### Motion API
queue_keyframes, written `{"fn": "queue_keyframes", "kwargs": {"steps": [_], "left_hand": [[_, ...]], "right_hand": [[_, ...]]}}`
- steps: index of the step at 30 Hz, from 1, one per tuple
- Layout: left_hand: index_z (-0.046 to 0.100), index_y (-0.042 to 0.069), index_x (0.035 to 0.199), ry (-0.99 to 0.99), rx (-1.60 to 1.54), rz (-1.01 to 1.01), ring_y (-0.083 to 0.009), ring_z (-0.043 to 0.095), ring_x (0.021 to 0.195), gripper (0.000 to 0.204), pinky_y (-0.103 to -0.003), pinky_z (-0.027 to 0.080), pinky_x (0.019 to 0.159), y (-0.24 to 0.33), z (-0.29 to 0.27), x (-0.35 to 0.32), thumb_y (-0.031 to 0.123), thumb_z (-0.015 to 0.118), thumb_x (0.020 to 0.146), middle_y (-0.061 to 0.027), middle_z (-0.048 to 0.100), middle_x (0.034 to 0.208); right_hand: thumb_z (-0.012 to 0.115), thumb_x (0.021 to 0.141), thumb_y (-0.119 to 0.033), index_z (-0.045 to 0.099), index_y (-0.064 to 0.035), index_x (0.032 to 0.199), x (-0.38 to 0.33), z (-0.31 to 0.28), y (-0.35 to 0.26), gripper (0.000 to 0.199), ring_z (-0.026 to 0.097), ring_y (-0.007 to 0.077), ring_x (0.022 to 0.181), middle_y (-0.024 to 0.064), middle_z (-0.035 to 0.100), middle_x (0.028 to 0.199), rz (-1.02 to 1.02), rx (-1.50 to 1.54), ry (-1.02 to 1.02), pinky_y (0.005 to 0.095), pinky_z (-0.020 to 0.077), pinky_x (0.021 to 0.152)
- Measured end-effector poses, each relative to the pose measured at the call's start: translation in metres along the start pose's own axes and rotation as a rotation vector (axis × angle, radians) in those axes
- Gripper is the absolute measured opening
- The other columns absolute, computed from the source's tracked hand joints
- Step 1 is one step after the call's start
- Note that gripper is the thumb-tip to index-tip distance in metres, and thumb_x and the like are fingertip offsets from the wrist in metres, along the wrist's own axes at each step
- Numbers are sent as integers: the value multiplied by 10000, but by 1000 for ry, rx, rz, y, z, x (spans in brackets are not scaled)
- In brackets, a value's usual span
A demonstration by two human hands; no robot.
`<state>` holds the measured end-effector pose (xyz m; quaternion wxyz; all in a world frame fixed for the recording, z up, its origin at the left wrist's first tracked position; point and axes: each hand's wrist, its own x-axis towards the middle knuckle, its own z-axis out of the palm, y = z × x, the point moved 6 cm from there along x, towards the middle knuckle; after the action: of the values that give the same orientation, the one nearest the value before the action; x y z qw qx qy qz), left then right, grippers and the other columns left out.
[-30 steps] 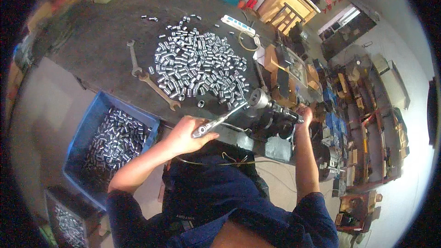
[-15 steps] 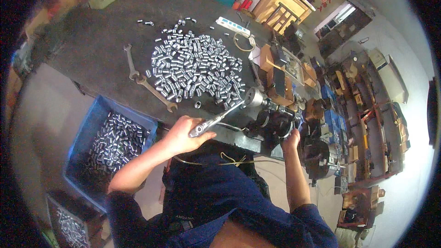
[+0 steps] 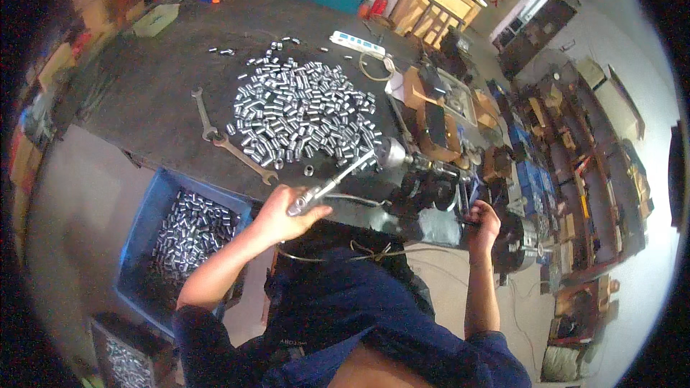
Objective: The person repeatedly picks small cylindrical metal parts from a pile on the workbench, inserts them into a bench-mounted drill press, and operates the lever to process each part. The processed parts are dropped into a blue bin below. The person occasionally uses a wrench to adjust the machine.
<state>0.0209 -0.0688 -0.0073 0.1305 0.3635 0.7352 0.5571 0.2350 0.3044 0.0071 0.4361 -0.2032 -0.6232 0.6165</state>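
While left fingers [image 3: 317, 213] wrap a ratchet wrench [image 3: 332, 184], whether curled right fingers [image 3: 480, 208] hold anything is unclear

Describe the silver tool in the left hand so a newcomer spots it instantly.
Find the dark table with its heap of metal cylinders. Below the heap in view, the left hand grips the silver tool, whose thin shaft slants up-right toward the round chuck. Unlike the two wrenches lying left of the heap, it is held.

Room leftward of wrenches [image 3: 209, 131], apparently little between cylinder heap [image 3: 305, 111] and chuck [image 3: 391, 151]
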Motion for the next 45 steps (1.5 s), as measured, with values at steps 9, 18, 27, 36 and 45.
{"fn": "queue_keyframes", "kwargs": {"steps": [9, 18, 27, 36, 45], "left_hand": [[554, -1, 905, 375, -234, 129, -76, 536, 615, 195, -214, 431, 566, 42, -22, -10, 80, 622, 740, -20, 575, 648], [551, 18, 913, 9, 315, 109, -287, 585, 726, 449, -331, 472, 649, 53, 15, -36, 297, 718, 603, -147, 583, 826], [487, -81, 1011, -193, -203, -369, -201, 614, 632, 235, -275, 484, 580, -90, 32, -66, 48, 401, 835, -160, 603, 703], [450, -111, 1031, -254, -464, -616, -254, 608, 700, 279, -301, 490, 618, -129, 52, -67, 93, 384, 851, -191, 588, 751], [586, 7, 870, 47, 250, -105, -273, 596, 662, 176, -341, 448, 590, -35, -4, 7, 127, 528, 755, -169, 585, 713]], "right_hand": [[663, 582, -431, 500, -1, 1106, -95, 192, -33, 697, 532, 204, 953, 113, 551, 1052, -44, -57, -938, 327, 400, 845], [571, 555, -109, 367, 15, 1178, -148, 254, -18, 667, 486, 336, 991, 228, 480, 1074, -201, -387, -1102, 358, 401, 831], [538, 567, -103, 530, -11, 592, -123, 145, 10, 95, 516, 235, 473, 138, 522, 523, 52, -874, -1131, 331, 380, 441], [546, 601, -169, 560, -3, 707, -124, 142, 39, 197, 520, 198, 545, 135, 544, 588, 204, -693, -1132, 329, 404, 521], [567, 557, -189, 568, -11, 947, -138, 189, 74, 428, 560, 319, 823, 212, 575, 858, 52, -825, -1264, 356, 447, 729]]}}
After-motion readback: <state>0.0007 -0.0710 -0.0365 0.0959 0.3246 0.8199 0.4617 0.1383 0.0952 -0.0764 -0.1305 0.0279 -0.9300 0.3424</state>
